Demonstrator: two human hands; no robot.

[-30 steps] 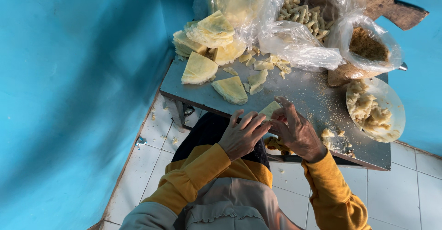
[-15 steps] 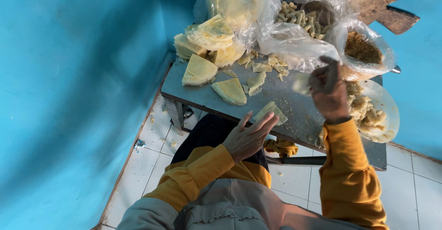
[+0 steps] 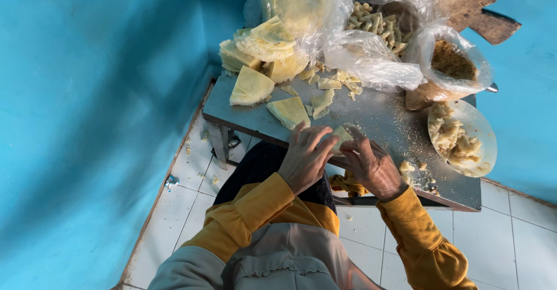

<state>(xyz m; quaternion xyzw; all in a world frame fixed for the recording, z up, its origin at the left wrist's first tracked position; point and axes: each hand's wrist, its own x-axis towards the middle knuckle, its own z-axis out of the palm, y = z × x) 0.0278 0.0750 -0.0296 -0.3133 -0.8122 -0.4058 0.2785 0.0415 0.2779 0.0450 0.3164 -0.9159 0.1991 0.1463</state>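
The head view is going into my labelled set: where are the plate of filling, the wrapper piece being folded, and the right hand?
plate of filling (image 3: 488, 134): head view, bare right rim.
wrapper piece (image 3: 339, 135): head view, pale top between the hands.
right hand (image 3: 374, 165): head view, back of the hand.

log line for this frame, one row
left hand: on wrapper piece | right hand: pinching it | table: wedges, bags, plate

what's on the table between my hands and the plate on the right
In the head view, between the right hand and the plate the table shows only scattered crumbs, with a small clump of dough bits by the near edge.
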